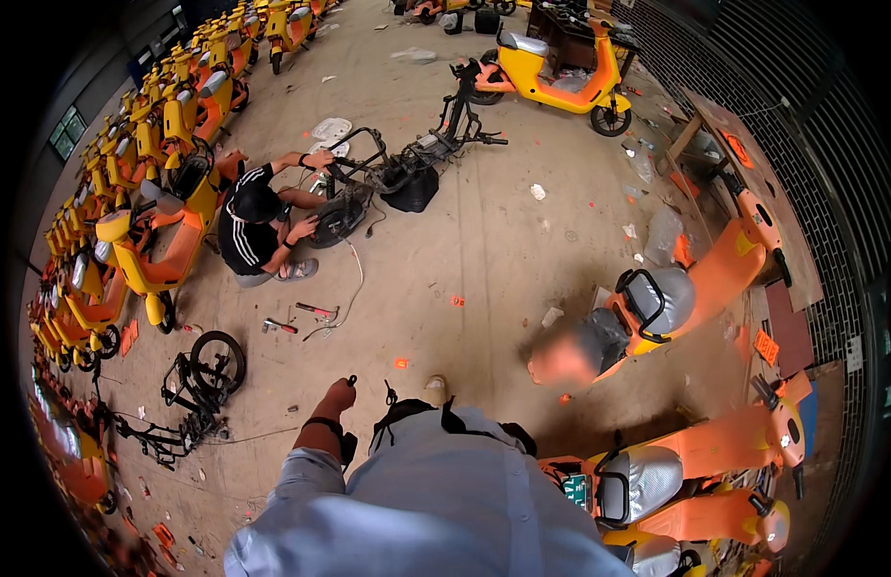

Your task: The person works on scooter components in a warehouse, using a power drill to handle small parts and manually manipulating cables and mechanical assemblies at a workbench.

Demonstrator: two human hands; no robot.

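A small dark object (352, 381) is gripped in the curled fingers of the left hand (338, 394), presumably for security, above the floor (522, 250), well inside its right-hand edge; the unseen right hand's state cannot be told.

Diffuse light is cast over the floor (503, 240); its source cannot be determined. Soft shadow is noted beside the right-hand scooter (729, 269), its rear blurred. The brick wall (801, 173) is bowed; frame corners are blackened.
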